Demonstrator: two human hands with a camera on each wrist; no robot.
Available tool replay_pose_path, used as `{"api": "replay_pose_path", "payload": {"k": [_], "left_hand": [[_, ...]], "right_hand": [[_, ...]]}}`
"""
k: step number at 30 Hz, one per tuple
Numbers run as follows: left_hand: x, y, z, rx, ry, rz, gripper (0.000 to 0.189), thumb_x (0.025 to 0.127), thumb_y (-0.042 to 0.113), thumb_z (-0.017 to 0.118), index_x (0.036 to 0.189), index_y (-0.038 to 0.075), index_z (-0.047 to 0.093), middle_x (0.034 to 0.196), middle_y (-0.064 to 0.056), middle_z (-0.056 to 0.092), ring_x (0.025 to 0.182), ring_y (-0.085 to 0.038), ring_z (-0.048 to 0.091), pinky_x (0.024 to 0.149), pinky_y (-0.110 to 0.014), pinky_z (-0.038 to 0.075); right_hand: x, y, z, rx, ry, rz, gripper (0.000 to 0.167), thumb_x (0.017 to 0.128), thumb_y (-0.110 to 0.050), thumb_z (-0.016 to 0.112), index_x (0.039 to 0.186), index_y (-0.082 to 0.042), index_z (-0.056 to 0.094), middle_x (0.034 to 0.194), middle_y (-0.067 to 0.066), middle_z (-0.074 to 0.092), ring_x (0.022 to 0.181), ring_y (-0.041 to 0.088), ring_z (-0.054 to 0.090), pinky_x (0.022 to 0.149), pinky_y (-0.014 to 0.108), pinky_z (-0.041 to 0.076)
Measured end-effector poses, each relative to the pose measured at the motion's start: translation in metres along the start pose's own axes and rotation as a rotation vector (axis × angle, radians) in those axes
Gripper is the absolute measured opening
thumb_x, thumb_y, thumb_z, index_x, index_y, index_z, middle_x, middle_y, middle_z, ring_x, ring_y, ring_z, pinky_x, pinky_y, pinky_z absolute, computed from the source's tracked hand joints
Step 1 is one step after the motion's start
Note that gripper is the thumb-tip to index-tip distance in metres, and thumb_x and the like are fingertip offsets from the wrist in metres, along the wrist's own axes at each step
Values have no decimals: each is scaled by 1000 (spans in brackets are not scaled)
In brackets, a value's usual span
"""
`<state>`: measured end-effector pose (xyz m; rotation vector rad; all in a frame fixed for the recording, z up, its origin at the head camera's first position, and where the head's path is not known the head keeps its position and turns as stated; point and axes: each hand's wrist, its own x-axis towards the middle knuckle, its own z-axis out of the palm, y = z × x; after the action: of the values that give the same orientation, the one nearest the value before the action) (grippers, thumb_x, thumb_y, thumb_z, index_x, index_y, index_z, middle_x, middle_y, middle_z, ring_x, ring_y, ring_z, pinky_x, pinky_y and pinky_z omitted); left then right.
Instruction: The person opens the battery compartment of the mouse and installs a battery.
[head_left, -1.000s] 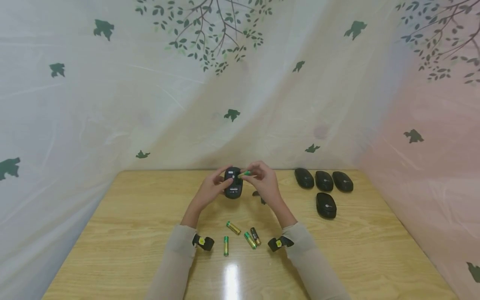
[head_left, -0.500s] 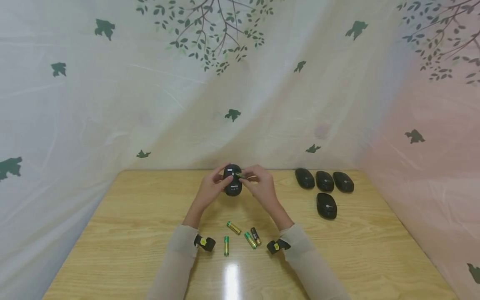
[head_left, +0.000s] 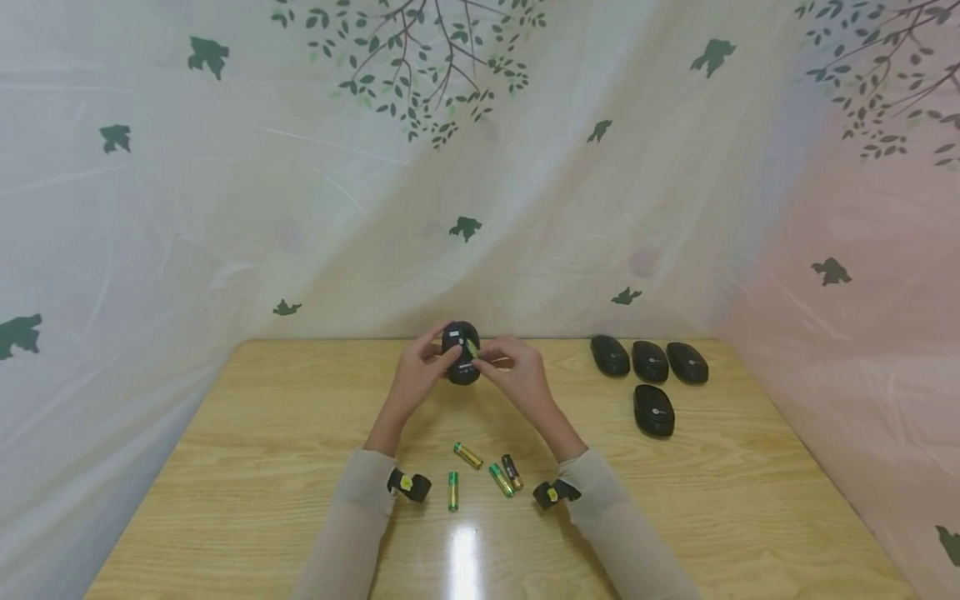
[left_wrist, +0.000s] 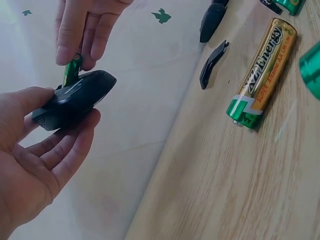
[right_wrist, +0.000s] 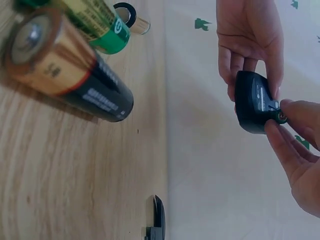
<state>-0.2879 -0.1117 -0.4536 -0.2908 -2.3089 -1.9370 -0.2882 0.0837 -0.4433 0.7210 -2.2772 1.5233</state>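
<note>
My left hand holds a black computer mouse above the table's far edge, thumb on its underside, which faces me. With thumb and fingertips my right hand pinches a green battery at the mouse's battery slot. The left wrist view shows this battery standing up at a slant from the mouse; its lower end is hidden. From the right wrist, its round end shows between the fingers. A small curved black cover lies on the table, hidden in the head view.
Between the forearms lie several loose batteries, among them a green-gold one and a black-gold one. Several black mice, the nearest one set apart, rest at the table's right. A printed cloth hangs behind the table.
The right hand has brought the battery against the mouse's slot and turned it more upright. Both hands and the mouse have shifted slightly; the mouse is a little higher.
</note>
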Motion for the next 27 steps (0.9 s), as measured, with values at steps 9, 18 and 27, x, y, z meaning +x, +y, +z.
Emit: {"api": "replay_pose_path", "payload": {"k": [9,18,27], "left_hand": [[0,-3,4,27,-20,76,55,98,16,70,149,12,51,108,-28,73,84,-27,75,72,-37,65],[-1,-3,6,30,-41,61,54,97,17,71,148,14,53,105,-28,73,80,-26,75,76,-52,63],[0,-3,3,31,-83,57,54,99,16,67,151,17,50,112,-28,71,87,-26,73,79,-51,63]], "right_hand": [[-1,-5,-2,-93,-1,27,15,85,-1,80,97,1,73,95,14,74,82,26,73,74,33,63],[1,-1,-2,-98,28,109,20,85,-8,82,102,-2,74,96,12,76,86,24,73,77,31,63],[1,-3,-5,-74,18,187,32,83,-16,85,109,-3,71,91,11,71,80,21,68,73,29,60]]}}
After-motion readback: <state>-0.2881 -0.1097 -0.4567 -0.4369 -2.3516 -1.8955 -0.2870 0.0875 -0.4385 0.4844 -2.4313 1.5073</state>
